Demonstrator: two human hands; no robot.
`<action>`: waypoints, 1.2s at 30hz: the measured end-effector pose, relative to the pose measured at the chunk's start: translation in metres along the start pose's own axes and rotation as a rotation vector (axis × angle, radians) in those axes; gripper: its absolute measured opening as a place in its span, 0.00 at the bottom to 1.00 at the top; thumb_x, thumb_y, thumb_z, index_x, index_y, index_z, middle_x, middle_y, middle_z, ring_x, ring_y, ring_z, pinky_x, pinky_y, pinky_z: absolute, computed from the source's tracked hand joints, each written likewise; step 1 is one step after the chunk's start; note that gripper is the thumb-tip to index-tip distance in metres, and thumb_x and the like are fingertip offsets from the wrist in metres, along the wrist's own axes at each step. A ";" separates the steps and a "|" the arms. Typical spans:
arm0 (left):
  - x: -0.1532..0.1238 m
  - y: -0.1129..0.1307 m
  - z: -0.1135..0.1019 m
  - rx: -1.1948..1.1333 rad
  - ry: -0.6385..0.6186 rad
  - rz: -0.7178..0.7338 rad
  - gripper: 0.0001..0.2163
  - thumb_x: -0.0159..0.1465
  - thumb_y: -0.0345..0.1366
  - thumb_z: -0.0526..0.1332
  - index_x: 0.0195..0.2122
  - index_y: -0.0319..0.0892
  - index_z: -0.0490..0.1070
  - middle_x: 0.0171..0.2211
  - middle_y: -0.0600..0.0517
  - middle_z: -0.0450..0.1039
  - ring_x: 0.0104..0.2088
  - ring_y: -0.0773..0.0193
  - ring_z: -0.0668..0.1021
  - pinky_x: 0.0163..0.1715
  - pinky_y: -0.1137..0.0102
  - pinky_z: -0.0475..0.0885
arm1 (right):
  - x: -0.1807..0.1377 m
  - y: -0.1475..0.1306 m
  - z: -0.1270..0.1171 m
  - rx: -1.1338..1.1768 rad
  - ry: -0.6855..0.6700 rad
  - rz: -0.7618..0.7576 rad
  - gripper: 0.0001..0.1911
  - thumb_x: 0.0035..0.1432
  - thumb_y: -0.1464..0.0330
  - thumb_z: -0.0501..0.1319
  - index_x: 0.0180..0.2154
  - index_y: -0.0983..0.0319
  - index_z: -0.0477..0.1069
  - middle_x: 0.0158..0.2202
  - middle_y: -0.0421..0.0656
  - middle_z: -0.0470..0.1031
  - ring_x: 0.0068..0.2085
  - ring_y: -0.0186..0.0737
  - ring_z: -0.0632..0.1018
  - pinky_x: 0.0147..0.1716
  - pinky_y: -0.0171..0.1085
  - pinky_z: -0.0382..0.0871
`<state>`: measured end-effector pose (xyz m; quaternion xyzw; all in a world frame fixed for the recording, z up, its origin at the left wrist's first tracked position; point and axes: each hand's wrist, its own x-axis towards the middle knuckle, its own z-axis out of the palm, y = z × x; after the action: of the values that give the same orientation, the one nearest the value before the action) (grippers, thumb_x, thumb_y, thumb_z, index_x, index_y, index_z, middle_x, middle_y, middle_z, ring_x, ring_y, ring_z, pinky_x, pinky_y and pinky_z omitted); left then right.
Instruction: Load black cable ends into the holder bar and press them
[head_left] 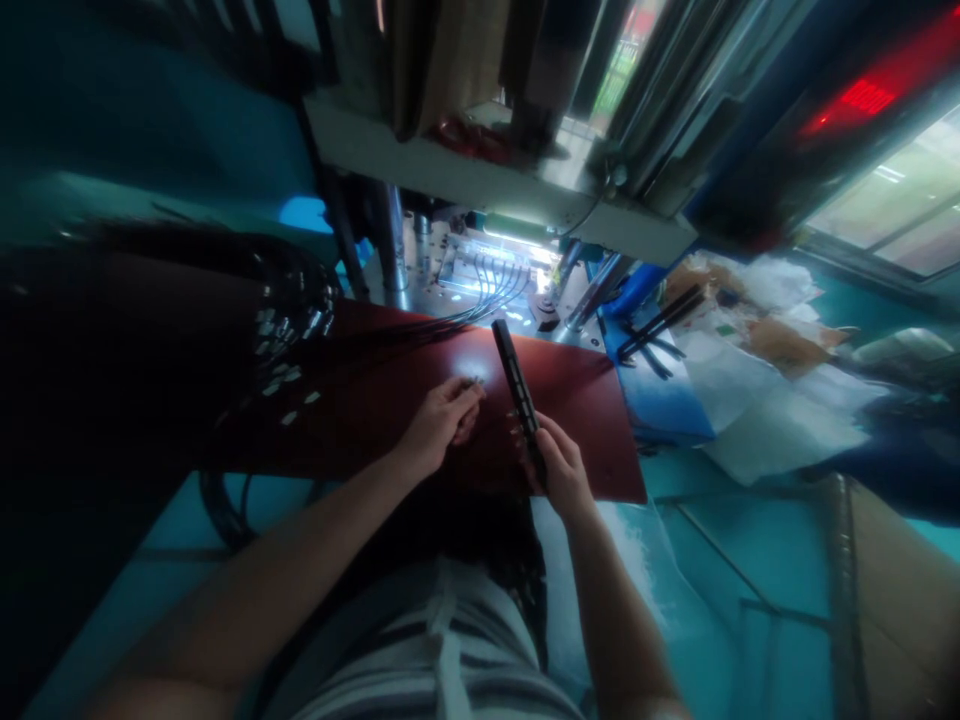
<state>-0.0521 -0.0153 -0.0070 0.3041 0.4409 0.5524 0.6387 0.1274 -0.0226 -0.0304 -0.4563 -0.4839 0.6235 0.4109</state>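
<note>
My right hand (562, 468) is closed around the near end of a long black bar (517, 385) that slants away from me over a dark red board (360, 400). Small metal pieces stick out along the bar's left side. My left hand (442, 420) rests on the board just left of the bar, its fingertips pinched on a small metal piece (471, 382). The two hands are a short gap apart.
A pile of black cables with metal plug ends (289, 330) lies at the board's left. Behind the board stands a lit machine (487, 265) with wires. More black bars (660, 322) lie on blue and white sheets to the right. A cardboard box (900, 580) sits lower right.
</note>
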 end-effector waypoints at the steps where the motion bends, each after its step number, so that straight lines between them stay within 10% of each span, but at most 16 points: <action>1: 0.000 -0.001 0.002 0.036 0.013 -0.032 0.13 0.53 0.43 0.63 0.26 0.40 0.62 0.14 0.62 0.55 0.12 0.77 0.56 0.11 0.79 0.47 | 0.000 -0.001 0.000 -0.003 -0.004 0.001 0.26 0.55 0.55 0.57 0.53 0.59 0.64 0.22 0.36 0.69 0.14 0.25 0.63 0.10 0.26 0.56; 19: 0.004 0.003 0.011 0.040 0.106 -0.126 0.12 0.42 0.35 0.69 0.24 0.36 0.69 0.19 0.55 0.69 0.20 0.69 0.72 0.20 0.76 0.64 | -0.002 -0.007 0.003 -0.186 -0.149 -0.037 0.28 0.58 0.57 0.55 0.58 0.58 0.60 0.19 0.36 0.66 0.15 0.26 0.61 0.12 0.27 0.54; 27: 0.004 -0.002 -0.003 -0.027 0.087 -0.058 0.18 0.50 0.50 0.63 0.27 0.36 0.69 0.17 0.58 0.60 0.16 0.76 0.62 0.14 0.79 0.54 | -0.001 -0.007 0.002 -0.091 -0.066 0.007 0.27 0.56 0.56 0.57 0.56 0.58 0.63 0.21 0.37 0.68 0.15 0.26 0.62 0.12 0.28 0.54; 36: 0.007 -0.001 -0.005 0.090 0.063 -0.092 0.15 0.46 0.44 0.67 0.24 0.37 0.68 0.19 0.56 0.67 0.17 0.73 0.67 0.17 0.78 0.59 | -0.001 -0.010 0.000 -0.131 -0.120 0.019 0.27 0.56 0.56 0.57 0.56 0.57 0.64 0.21 0.38 0.69 0.15 0.26 0.61 0.11 0.28 0.52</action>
<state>-0.0561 -0.0091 -0.0122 0.2944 0.4986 0.5114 0.6350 0.1285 -0.0215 -0.0208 -0.4487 -0.5431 0.6206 0.3443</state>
